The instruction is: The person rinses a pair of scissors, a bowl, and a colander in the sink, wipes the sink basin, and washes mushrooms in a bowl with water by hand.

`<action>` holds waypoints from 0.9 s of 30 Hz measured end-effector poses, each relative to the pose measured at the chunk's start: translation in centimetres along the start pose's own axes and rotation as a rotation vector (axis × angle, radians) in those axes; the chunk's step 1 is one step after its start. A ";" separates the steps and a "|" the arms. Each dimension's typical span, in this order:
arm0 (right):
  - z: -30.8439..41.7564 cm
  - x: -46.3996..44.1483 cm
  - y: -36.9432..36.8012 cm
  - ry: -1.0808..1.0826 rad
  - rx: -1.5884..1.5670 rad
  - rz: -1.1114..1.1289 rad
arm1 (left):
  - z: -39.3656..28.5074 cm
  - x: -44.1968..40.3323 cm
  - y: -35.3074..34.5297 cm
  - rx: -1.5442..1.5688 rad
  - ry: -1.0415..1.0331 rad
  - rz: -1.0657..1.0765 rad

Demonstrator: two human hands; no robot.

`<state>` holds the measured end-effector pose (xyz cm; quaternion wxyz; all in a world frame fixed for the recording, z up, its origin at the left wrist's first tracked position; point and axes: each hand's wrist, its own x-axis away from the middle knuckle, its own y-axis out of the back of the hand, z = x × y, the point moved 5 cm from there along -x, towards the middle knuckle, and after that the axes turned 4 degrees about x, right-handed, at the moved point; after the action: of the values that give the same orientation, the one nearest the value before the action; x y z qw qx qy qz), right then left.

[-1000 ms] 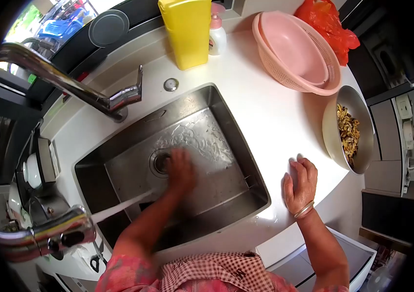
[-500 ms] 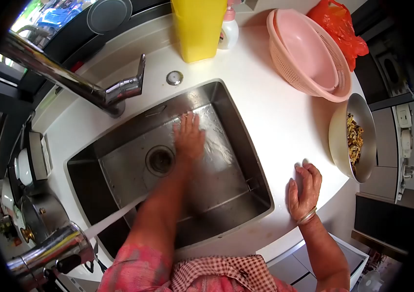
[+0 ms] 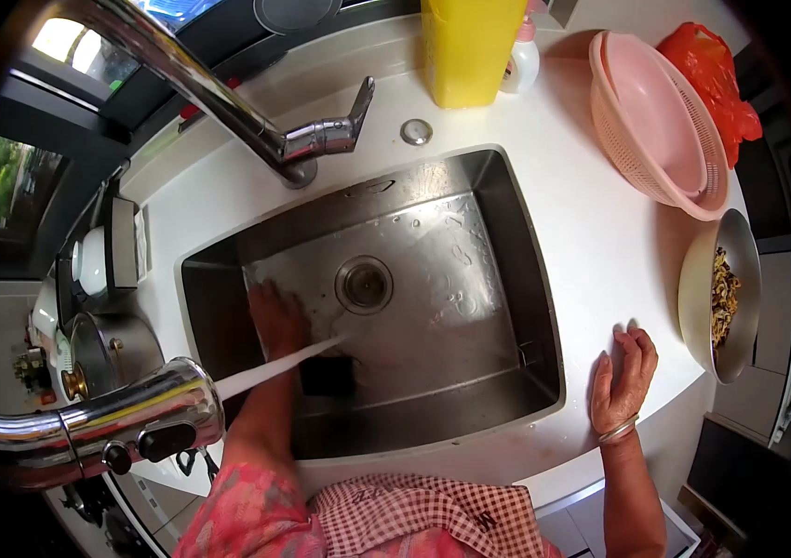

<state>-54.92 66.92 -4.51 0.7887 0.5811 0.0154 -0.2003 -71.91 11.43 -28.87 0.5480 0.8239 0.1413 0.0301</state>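
Observation:
My left hand [image 3: 276, 318] is down in the left part of the steel sink [image 3: 414, 325], blurred by motion, its fingers spread low over the bottom with nothing in them. A stream of water [image 3: 279, 367] from the chrome faucet head [image 3: 149, 423] crosses in front of my left forearm. The round drain [image 3: 363, 285] lies to the right of that hand. On the white counter right of the sink rests my right hand [image 3: 621, 386], loosely open, holding nothing, a bangle [image 3: 619, 429] around its wrist.
A bowl of brownish food pieces [image 3: 693, 298] stands near the counter's right edge. Behind it are pink baskets [image 3: 610, 139] and a red plastic bag [image 3: 707, 79]. A yellow container [image 3: 473, 51] and pump bottle [image 3: 522, 65] stand at the back. The faucet base [image 3: 298, 172] rises behind the sink.
My left hand has swept from the far middle of the sink to its left side. My right hand stays on the counter. The view has shifted, and more of the faucet head shows.

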 end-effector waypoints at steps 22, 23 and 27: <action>-0.1 -0.3 0.0 0.002 0.007 0.014 | -17.7 0.2 -4.4 0.227 -0.499 0.244; -0.1 -0.4 0.0 -0.001 0.000 0.010 | -19.4 0.9 -4.9 0.268 -0.621 0.273; 0.0 -0.4 0.1 -0.010 -0.008 0.019 | -25.3 0.1 -5.7 0.366 -0.769 0.268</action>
<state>-55.25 67.07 -4.33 0.7929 0.5770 0.0067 -0.1956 -78.08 36.19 -24.01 0.3969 0.8698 -0.1776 -0.2330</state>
